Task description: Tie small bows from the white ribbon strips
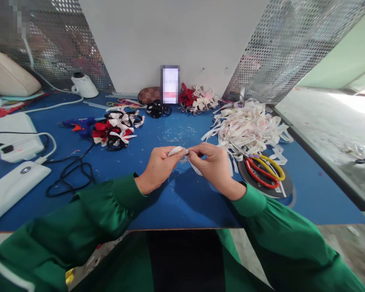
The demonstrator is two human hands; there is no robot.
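My left hand [160, 166] and my right hand [212, 164] meet over the middle of the blue table [182, 211]. Both are closed in a pinch on a white ribbon [176, 151], which loops over the left fingers. A pale end hangs below the right fingers. To the right lies a heap of white ribbon strips [246, 125]. Scissors [263, 172] with red and yellow handles rest on a dark round spool [287, 182] beside my right hand. Red, white and black bow hair ties [117, 129] are piled on the left.
A blue glue gun [80, 125], black cable [68, 178], white power strip [20, 138] and power bank [15, 186] occupy the left. At the back are a white mug [85, 86], lit phone [170, 85], brown pouch [149, 95], black bands [158, 108] and more bows [199, 99].
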